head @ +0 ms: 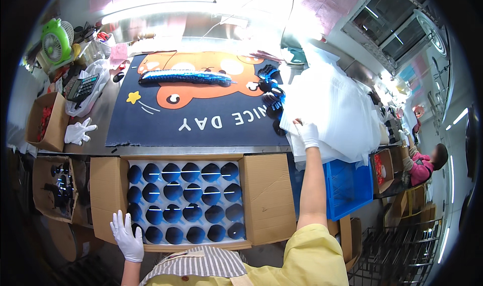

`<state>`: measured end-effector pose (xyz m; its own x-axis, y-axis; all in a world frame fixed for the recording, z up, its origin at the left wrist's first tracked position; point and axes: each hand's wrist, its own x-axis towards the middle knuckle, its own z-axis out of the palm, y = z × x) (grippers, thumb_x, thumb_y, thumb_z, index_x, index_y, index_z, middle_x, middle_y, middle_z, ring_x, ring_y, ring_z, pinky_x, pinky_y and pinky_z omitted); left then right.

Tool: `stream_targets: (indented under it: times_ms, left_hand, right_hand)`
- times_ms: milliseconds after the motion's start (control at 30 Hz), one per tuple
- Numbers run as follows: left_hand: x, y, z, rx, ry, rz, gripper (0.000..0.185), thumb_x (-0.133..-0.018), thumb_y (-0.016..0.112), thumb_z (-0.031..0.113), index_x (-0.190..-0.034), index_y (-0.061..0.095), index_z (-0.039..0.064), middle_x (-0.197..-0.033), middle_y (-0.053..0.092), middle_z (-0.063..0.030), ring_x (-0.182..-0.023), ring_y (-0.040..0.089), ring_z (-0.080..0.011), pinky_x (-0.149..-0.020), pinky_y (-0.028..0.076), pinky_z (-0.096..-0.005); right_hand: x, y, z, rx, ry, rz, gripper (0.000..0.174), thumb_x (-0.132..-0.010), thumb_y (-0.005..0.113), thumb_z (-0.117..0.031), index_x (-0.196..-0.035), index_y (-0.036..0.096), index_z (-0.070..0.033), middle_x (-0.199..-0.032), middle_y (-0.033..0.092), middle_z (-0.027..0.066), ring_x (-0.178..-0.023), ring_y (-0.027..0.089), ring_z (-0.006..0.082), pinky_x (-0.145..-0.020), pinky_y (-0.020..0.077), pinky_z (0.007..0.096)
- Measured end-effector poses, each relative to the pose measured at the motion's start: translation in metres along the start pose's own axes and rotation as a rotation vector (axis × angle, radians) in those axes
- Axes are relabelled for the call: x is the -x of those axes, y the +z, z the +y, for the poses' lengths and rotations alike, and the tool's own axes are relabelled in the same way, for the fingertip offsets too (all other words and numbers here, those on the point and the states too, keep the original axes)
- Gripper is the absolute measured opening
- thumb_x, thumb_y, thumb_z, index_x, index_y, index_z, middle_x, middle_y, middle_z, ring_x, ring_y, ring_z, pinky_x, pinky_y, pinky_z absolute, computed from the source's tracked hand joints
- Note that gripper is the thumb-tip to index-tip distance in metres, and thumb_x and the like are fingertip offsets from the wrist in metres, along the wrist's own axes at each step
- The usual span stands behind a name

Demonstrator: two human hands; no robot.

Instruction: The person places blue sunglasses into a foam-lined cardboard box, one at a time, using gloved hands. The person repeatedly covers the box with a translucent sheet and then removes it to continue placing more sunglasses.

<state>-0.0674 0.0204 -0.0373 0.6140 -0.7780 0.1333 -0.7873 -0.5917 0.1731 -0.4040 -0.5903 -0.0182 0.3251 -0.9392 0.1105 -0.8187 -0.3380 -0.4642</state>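
Observation:
My gloved left hand (127, 237) rests with fingers spread at the near left edge of an open cardboard box (268, 199). Inside the box, dark blue tinted lenses (173, 191) lie in rows on a white sheet. At the right of the dark printed mat (211, 123), my right hand (306, 131), in a white glove with bare fingertips, pinches the near left corner of a stack of thin white sheets (332, 105). A long overlapping row of lenses (186, 77) lies across the mat's far part. More lenses (272, 95) form a curved row beside the sheets.
A blue plastic crate (349, 189) stands right of my forearm. At left are a calculator (83, 86), a white glove (79, 131), a small box of red pieces (49, 123) and a carton with dark eyewear parts (56, 188). A co-worker in pink (420, 169) sits far right.

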Motion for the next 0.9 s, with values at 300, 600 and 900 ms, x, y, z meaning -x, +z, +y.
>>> stream_targets:
  times_ms: [300,600,900]
  left_hand:
    - [0.001,0.001,0.0,0.047,0.014,0.07,0.054,-0.085,0.063,0.013,-0.136,0.05,0.006,-0.149,0.041,-0.0195,-0.141,0.032,-0.0402,-0.117,0.02,-0.0543]
    - [0.002,0.001,0.002,0.049,0.015,0.108,0.051,-0.085,0.064,0.014,-0.134,0.052,0.006,-0.146,0.042,-0.0204,-0.138,0.035,-0.0415,-0.116,0.023,-0.056]
    - [-0.017,-0.014,-0.003,0.489,-0.101,0.091,0.053,-0.09,0.061,0.023,-0.136,0.049,-0.001,-0.148,0.041,-0.0205,-0.139,0.036,-0.0384,-0.115,0.026,-0.0486]
  right_hand:
    - [-0.011,0.029,0.012,-0.131,-0.019,-0.024,0.029,-0.085,0.071,-0.032,-0.097,0.073,-0.006,-0.086,0.073,0.0152,-0.079,0.07,0.0256,-0.076,0.0529,0.0345]
    - [-0.044,-0.004,0.023,-0.73,-0.006,0.741,0.024,-0.098,0.058,-0.025,-0.099,0.064,-0.002,-0.085,0.063,0.0048,-0.079,0.056,0.0127,-0.076,0.0496,0.03]
    - [0.11,-0.039,-0.123,-0.451,-0.046,-0.11,0.014,-0.095,0.059,-0.01,-0.102,0.065,0.0,-0.094,0.067,0.0079,-0.088,0.064,0.0152,-0.081,0.0516,0.0291]
